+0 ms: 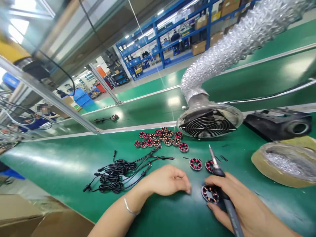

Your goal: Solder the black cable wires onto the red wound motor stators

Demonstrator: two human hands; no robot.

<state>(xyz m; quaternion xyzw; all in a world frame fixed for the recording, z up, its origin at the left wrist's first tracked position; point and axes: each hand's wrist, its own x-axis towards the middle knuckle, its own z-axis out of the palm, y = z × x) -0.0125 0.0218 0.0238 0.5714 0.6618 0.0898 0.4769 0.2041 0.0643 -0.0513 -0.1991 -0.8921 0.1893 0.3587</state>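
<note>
My right hand (237, 200) is closed around a soldering iron (218, 171), its metal tip pointing up and away from me. The thumb and forefinger of that hand also grip the edge of a round motor stator (209, 194) with copper windings. To its left, my left hand (168, 180) hovers low over the bench with fingers curled inward; whatever they hold, if anything, is hidden. Just beyond the hands lie a stator with red windings (196, 164) and another red stator (209, 166), partly covered by the iron. Black cables (120, 168) lie coiled left of my left hand.
Several more stators (163, 136) are grouped farther back on the green bench (71, 161). A fume extractor hood (208, 121) with a silver duct (222, 52) stands ahead. On the right are a black stand (278, 123) and a round container (266, 164). A cardboard box (44, 217) sits lower left.
</note>
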